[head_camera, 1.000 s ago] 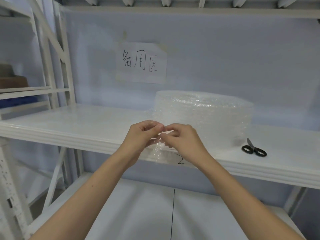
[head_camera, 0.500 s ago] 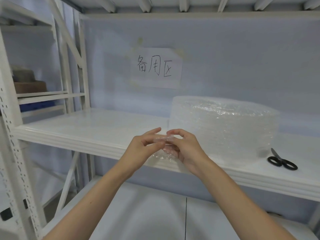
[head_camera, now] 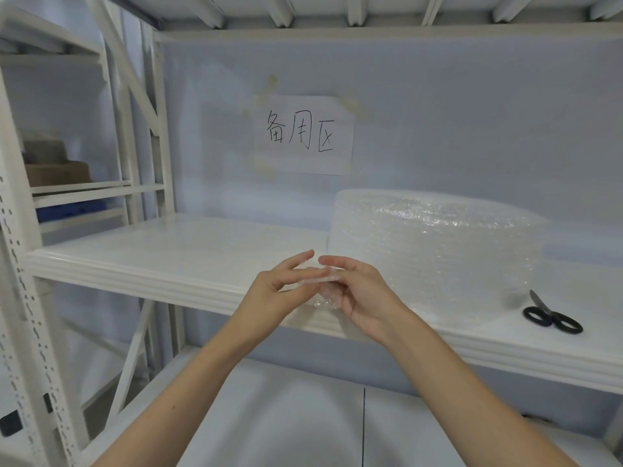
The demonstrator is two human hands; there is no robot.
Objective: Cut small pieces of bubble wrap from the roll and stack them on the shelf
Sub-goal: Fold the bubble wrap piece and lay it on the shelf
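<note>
Fingers (head_camera: 312, 273) of both hands pinch a seemingly level bubble-wrap piece (head_camera: 322, 291).

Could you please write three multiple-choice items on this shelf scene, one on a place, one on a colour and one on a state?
1. Where do the scissors lie?
A. on the shelf, right of the bubble wrap roll
B. on top of the roll
C. in the right hand

2. What colour are the scissors' handles?
A. red
B. black
C. white

3. What are the hands doing?
A. both rest flat on the shelf
B. one holds the scissors
C. together they hold a small piece of bubble wrap

Answers:
1. A, the scissors lie flat on the shelf board, right of the roll.
2. B, both handle loops are black.
3. C, the left hand and right hand meet in front of the shelf edge with the clear piece between their fingers.
</note>
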